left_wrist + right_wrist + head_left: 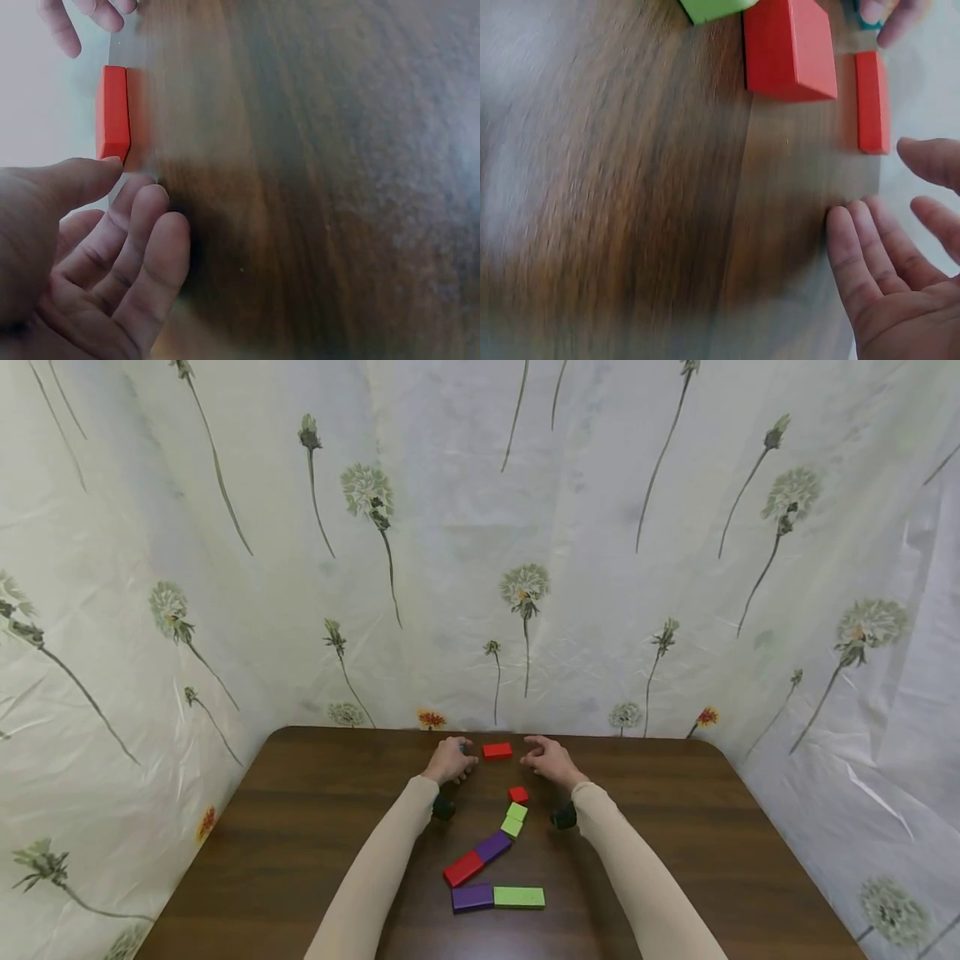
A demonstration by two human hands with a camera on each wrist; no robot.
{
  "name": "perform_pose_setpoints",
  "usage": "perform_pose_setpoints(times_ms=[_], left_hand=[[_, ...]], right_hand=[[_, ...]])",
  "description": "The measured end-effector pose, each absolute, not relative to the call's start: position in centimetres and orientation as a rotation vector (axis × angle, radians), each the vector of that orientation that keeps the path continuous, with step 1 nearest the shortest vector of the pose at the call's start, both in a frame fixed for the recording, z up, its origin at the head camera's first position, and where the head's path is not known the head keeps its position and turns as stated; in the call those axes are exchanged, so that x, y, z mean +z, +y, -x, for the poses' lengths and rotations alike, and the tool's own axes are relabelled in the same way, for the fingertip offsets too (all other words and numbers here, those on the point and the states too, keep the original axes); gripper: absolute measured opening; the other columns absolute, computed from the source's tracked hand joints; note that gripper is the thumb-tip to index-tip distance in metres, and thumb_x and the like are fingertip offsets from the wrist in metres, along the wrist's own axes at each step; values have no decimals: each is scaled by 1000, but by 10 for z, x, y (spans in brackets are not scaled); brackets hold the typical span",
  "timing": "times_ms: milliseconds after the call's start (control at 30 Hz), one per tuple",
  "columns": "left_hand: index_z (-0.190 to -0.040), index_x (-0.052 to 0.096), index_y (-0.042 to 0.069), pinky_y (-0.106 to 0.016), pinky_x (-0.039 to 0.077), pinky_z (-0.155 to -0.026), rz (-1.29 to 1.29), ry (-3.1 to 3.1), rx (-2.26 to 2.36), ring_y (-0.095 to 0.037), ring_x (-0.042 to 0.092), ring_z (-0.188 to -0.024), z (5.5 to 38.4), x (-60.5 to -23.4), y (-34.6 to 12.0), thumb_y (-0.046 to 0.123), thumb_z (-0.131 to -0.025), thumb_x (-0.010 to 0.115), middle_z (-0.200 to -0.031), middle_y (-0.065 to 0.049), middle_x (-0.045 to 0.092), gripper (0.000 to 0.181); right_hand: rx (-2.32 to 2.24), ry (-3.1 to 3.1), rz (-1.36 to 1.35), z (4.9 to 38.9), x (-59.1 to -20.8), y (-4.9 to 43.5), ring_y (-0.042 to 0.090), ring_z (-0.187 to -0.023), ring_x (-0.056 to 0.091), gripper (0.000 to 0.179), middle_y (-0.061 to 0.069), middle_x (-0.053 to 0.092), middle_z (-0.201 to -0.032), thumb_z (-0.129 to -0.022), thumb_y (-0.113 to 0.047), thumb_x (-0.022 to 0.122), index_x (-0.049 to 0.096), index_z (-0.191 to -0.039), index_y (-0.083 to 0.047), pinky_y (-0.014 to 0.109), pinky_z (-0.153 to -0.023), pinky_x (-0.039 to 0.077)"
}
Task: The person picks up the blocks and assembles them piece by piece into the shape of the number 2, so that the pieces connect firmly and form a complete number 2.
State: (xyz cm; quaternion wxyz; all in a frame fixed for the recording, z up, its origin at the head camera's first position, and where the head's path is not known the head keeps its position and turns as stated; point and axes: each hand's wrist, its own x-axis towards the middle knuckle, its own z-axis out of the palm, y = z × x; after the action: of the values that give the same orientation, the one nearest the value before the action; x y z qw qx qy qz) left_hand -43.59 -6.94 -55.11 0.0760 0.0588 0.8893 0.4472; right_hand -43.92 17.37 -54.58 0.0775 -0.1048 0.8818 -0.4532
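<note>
A red block (497, 752) lies near the far edge of the table, between both hands. My left hand (451, 760) is just left of it; in the left wrist view the thumb (82, 180) tip overlaps the block's near end, and the other fingers are loosely bent. A small teal thing (865, 19) shows by the left fingers in the right wrist view, mostly hidden behind them. On the other side my right hand (551, 762) has its fingers (847, 244) extended, apart from the red block, with nothing in them.
Nearer me on the brown table (300, 860), a red block (517, 794), light green blocks (512, 827), a purple block (493, 846) and another red block (463, 867) form a slanted line. Below lie a purple block (472, 899) and a long green block (519, 898). Dandelion-print sheeting (450, 568) surrounds the table.
</note>
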Motion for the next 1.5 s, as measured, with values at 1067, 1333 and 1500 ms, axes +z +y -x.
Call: perform_pose_setpoints(times_ms=[1067,1333,1500], left_hand=[[-125,65,16,-25,43,-42,-113,2708,1252,-12,51,-45,448,-560,-52,22,-89,70,-66,-4,64,37],[-125,66,17,-26,43,-43,-169,2684,1217,-12,51,-46,446,-560,-55,25,-89,71,-66,-4,64,37],[-126,66,17,-26,43,-43,-208,2640,1226,-12,50,-47,445,-561,-59,27,-89,70,-65,-3,63,38]], right_hand=[[-1134,2750,327,453,-558,150,16,-78,58,40,9,68,-94,-88,-12,67,61,-127,-2,27,-68,46],[-1215,2762,246,448,-559,153,17,-81,59,26,11,69,-106,-91,-15,66,69,-115,-5,29,-71,49],[-1234,2738,241,447,-560,156,17,-79,59,25,10,68,-109,-92,-19,65,70,-114,-7,31,-72,51]])
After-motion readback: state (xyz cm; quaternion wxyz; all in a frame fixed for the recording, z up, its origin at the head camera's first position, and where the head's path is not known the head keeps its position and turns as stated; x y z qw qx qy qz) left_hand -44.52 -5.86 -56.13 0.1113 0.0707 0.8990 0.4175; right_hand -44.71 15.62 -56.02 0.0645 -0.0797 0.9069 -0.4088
